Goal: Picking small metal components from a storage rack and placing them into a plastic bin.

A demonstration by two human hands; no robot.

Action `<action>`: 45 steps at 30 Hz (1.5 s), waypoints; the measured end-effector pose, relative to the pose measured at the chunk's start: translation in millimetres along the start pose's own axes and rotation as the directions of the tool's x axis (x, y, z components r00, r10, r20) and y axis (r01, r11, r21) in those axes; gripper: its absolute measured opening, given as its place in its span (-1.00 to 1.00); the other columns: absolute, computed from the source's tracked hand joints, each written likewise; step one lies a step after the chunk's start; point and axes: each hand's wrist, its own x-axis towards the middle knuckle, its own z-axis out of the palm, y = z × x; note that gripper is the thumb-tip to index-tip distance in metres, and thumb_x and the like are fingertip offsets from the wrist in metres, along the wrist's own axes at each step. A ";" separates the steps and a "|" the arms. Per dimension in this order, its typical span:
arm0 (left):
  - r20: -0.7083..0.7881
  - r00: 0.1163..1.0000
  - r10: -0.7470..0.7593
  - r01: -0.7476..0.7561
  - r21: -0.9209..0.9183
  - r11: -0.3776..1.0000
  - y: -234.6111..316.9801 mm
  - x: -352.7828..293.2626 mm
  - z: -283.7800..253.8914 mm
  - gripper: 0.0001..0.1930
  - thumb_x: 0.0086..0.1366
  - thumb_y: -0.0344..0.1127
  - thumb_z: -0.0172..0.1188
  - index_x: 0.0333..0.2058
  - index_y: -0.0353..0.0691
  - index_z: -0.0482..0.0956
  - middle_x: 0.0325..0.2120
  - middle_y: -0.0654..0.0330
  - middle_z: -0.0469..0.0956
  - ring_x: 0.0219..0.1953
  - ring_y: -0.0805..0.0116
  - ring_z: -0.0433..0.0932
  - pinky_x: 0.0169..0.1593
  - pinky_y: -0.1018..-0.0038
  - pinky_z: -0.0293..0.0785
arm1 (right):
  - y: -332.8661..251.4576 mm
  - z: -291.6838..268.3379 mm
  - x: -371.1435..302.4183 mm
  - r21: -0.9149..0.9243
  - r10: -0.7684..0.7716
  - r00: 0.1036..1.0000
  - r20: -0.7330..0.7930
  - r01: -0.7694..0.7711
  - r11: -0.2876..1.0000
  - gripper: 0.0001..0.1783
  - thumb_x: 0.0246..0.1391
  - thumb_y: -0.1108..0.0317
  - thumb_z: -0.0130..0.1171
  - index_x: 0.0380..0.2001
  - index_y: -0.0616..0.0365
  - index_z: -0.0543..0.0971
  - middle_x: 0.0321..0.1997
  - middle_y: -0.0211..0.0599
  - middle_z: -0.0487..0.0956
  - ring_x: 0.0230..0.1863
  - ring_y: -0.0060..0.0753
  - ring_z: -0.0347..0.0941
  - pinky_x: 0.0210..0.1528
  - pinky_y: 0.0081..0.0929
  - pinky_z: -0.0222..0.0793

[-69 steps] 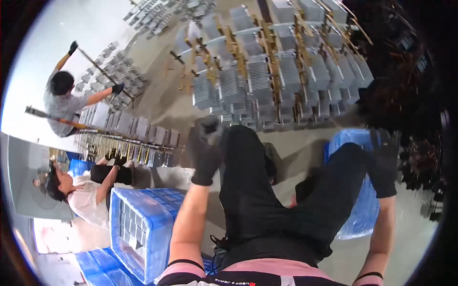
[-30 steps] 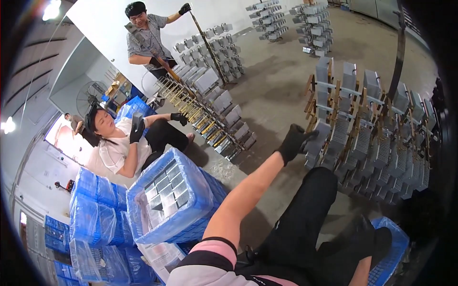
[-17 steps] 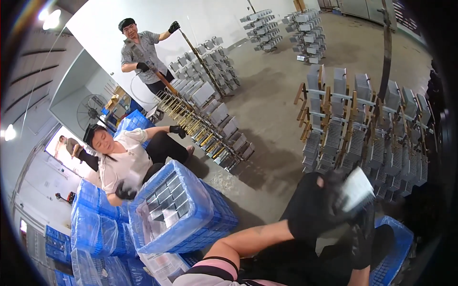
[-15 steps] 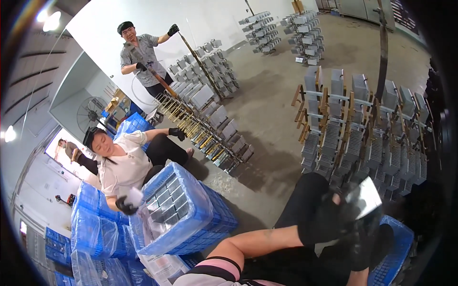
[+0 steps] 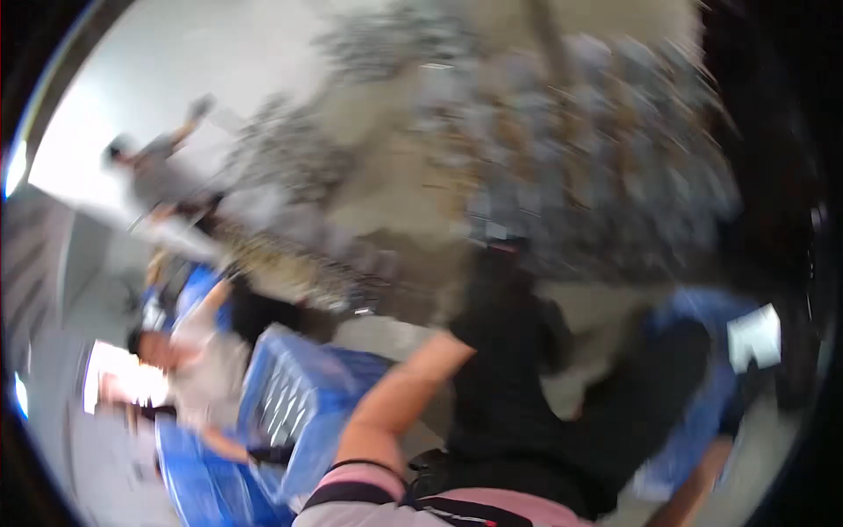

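Note:
The whole view is smeared by motion. My left hand point(image 5: 500, 277), in a black glove, reaches forward to the lower edge of a rack point(image 5: 571, 167) hung with many grey finned metal blocks. Its fingers blur into the rack, and whether they grip a block is unclear. Off to the far right, my right hand point(image 5: 745, 386), also black-gloved, holds up a bright flat-faced metal piece point(image 5: 755, 338) beside a blue crate point(image 5: 694, 307). Much of that hand merges with the dark surroundings.
At the left, a plastic-lined blue crate point(image 5: 263, 378) holds rows of metal blocks. A seated person in a white top point(image 5: 206, 373) works beside it. Farther back, another person point(image 5: 158, 176) stands by a second rack point(image 5: 299, 272).
The view has swung, shifting the scene leftward. My hands, formerly together around the bright piece, are now apart: the left reaches to the rack, the right carries the piece rightward.

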 end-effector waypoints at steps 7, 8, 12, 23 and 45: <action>0.029 0.993 -0.117 0.116 0.008 0.993 -23.5 -11.7 -1.2 -0.69 0.32 -0.29 0.21 -0.03 -0.32 0.58 -0.09 -0.05 0.59 0.00 -0.02 0.54 0.13 0.21 0.42 | -103.1 -8.2 29.1 0.208 0.226 0.899 0.375 -0.320 0.924 -0.53 0.00 0.16 0.38 -0.10 0.24 0.57 0.02 0.09 0.53 0.08 0.15 0.41 0.27 -0.17 0.24; 0.038 0.989 -0.145 0.147 -0.062 0.987 -22.3 -8.0 0.7 -0.68 0.31 -0.28 0.20 -0.03 -0.33 0.56 -0.11 -0.08 0.58 -0.01 -0.07 0.52 0.12 0.15 0.40 | -110.4 -17.0 26.7 0.318 0.249 0.925 0.288 -0.338 0.886 -0.61 -0.03 0.23 0.35 -0.16 0.23 0.56 -0.06 0.07 0.54 0.00 0.17 0.44 0.18 -0.12 0.34; 0.190 0.973 -0.130 0.145 -0.069 0.987 -7.9 3.8 22.8 -0.73 0.34 -0.36 0.19 -0.04 -0.35 0.59 -0.05 -0.02 0.60 0.00 0.04 0.56 0.13 0.30 0.44 | -92.5 16.2 -31.3 0.058 0.396 0.649 0.650 -0.562 0.825 -0.51 -0.11 0.24 0.34 -0.07 0.16 0.52 -0.06 0.00 0.55 0.03 0.18 0.47 0.07 0.00 0.40; 0.195 0.981 0.001 -0.019 0.089 0.996 -19.5 1.2 24.1 -0.73 0.35 -0.34 0.18 -0.05 -0.36 0.60 -0.12 -0.02 0.63 -0.02 -0.02 0.55 0.12 0.28 0.43 | -140.1 136.1 -56.6 -0.142 0.577 0.507 0.640 -0.661 0.737 -0.33 -0.21 0.22 0.31 0.09 0.01 0.45 -0.04 0.03 0.55 0.01 0.15 0.50 -0.09 0.07 0.45; 0.117 0.987 -0.106 0.102 0.041 0.994 -2.5 5.5 8.0 -0.74 0.21 -0.37 0.25 -0.12 -0.29 0.60 -0.18 -0.06 0.60 -0.09 -0.09 0.57 0.03 0.15 0.47 | -157.2 155.8 -48.0 -0.169 0.479 0.462 0.747 -0.564 0.808 -0.39 0.20 0.38 -0.13 0.32 -0.34 0.32 0.32 -0.02 0.37 0.12 0.27 0.42 0.11 0.25 0.34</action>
